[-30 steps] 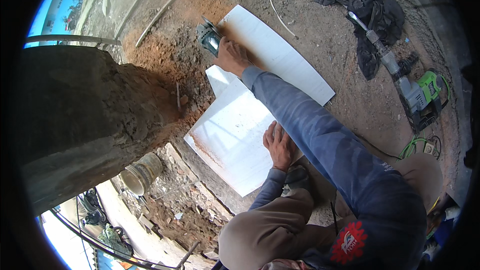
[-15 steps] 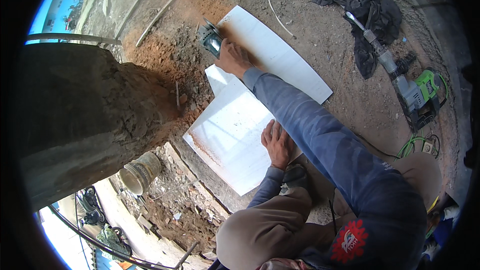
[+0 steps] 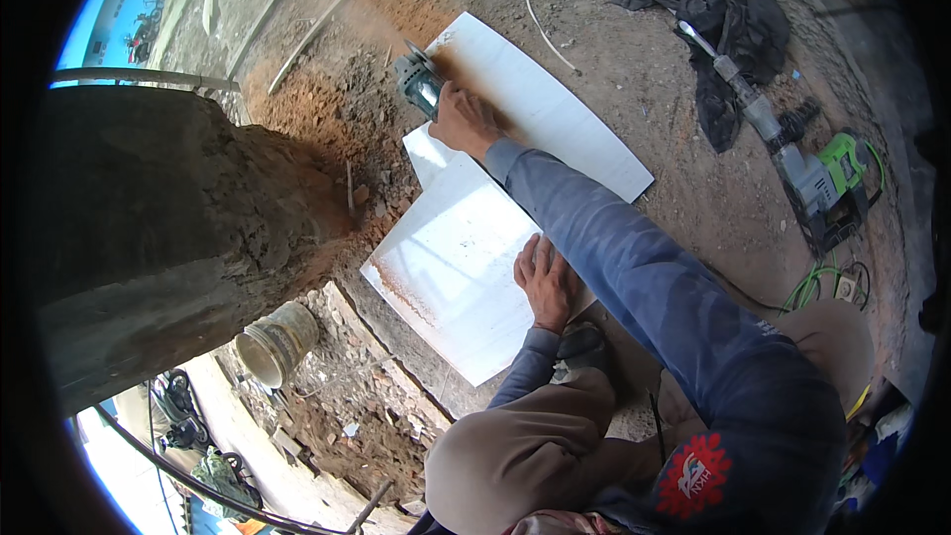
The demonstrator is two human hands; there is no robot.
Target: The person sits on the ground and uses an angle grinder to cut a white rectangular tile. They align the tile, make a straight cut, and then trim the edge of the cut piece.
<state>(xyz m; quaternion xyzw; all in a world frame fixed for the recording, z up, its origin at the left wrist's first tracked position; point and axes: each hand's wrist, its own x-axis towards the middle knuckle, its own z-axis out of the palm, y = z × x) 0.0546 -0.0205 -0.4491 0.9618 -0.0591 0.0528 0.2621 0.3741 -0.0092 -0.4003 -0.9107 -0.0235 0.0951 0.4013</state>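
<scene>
Right hand point(image 3: 466, 121) is wrapped around a small grey-green angle grinder point(image 3: 418, 84), sitting at the far edge of a big white tile point(image 3: 555, 109) lying flat on the dirt ground point(image 3: 644, 69). Red-brown dust is spread around the grinder's disc. Left hand point(image 3: 545, 279) is open, palm down and fingers spread, pressing on a second white tile point(image 3: 456, 258) that lies nearer the person and overlaps the first one's near corner. That near tile has a rusty dust streak along its left edge.

Containers: one pale bucket point(image 3: 275, 342) down left, beside a low rubble edge; can't tell what's inside, it looks crusted with grey mix.

Around it: a thick rough concrete column point(image 3: 168, 228) takes up the left side, right next to the tiles. Top right there's a dark rag pile point(image 3: 728, 25) with a long drill-type power tool point(image 3: 783, 154) lying across it, a green-and-black tool body point(image 3: 842, 173) touching that, and a green cable point(image 3: 817, 282) coiled close by. A thin white stick point(image 3: 550, 35) lies just past the far tile.
</scene>
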